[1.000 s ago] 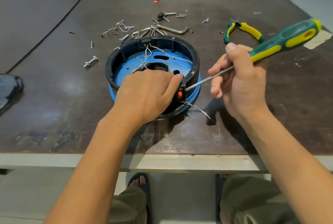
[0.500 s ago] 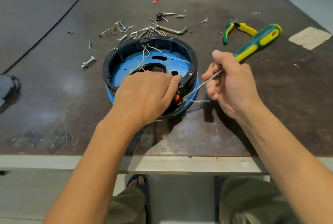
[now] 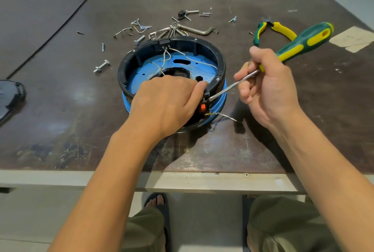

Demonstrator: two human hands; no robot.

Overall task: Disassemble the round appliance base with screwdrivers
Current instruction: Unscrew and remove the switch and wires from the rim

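Dark scuffed table (image 3: pixel 60 110), its near edge crossing the lower frame; a stretch of wood separates that edge from the round base (image 3: pixel 182 42) at centre. Left hand (image 3: pixel 166 105) grips its near rim; right hand (image 3: pixel 269 89) clasps a screwdriver (image 3: pixel 303 43), tip seemingly at the rim.

1 head-worn view (wide-angle) looks forward and down, close over the table (image 3: pixel 60 122).

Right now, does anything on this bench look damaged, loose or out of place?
Yes. The red switch seems pulled partly out of the round base, brass terminal exposed, a loose wire trailing onto the table. Screws and bolts lie scattered behind it.
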